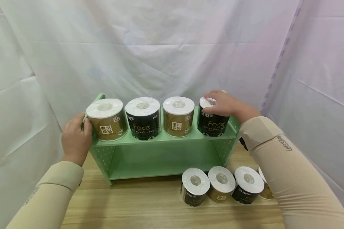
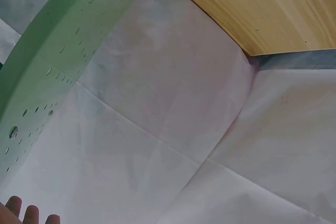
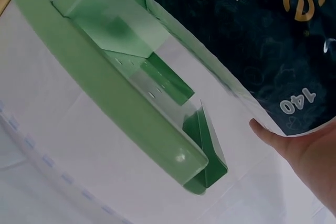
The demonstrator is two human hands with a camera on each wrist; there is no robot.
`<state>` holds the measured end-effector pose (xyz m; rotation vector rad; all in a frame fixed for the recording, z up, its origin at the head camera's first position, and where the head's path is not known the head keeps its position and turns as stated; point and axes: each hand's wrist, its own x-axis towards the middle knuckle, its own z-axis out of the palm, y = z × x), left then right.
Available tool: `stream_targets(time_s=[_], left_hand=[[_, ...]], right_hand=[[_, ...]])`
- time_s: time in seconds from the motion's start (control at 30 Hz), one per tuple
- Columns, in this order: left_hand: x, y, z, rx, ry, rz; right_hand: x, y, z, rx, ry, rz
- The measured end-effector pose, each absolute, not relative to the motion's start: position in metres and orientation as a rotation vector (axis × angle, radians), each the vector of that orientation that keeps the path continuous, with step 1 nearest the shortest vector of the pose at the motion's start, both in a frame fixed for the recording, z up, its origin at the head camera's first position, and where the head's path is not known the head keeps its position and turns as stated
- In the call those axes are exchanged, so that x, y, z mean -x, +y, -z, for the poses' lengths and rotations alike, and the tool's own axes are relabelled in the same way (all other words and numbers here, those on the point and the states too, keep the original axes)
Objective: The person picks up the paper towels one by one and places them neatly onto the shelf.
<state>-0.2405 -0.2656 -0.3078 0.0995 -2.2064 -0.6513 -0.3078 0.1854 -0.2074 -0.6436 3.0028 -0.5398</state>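
Wrapped toilet rolls stand upright in a row on the top of a green shelf (image 1: 163, 156), gold and black wrappers alternating. Over the black toilet roll (image 1: 213, 125) at the right end, my right hand (image 1: 225, 104) spreads across the top and grips it. The right wrist view shows a digit against the edge of its wrapper (image 3: 252, 45). My left hand (image 1: 75, 136) is at the shelf's left side, beside the leftmost gold toilet roll (image 1: 106, 127). Its fingertips (image 2: 31, 214) appear extended outside the perforated side panel (image 2: 58, 72); whether the thumb touches the roll cannot be made out.
More toilet rolls, among them a black one (image 1: 195, 187) and a gold one (image 1: 221, 184), stand on the wooden table (image 1: 140, 206) in front of the shelf's right half. My right sleeve partly hides the last one. White cloth (image 1: 149, 57) hangs behind and at both sides.
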Motion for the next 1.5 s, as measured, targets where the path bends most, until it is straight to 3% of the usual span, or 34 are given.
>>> stream_targets(time_s=[0.97,1.5], left_hand=[[0.240,-0.267,0.308,-0.083,-2.206,0.643],[0.243,-0.269,0.310,-0.080,-2.197,0.634]], right_hand=[[0.281,0.192,0.229,0.659,3.356,0.703],[0.262,0.206,0.246,0.887,3.540,0.757]])
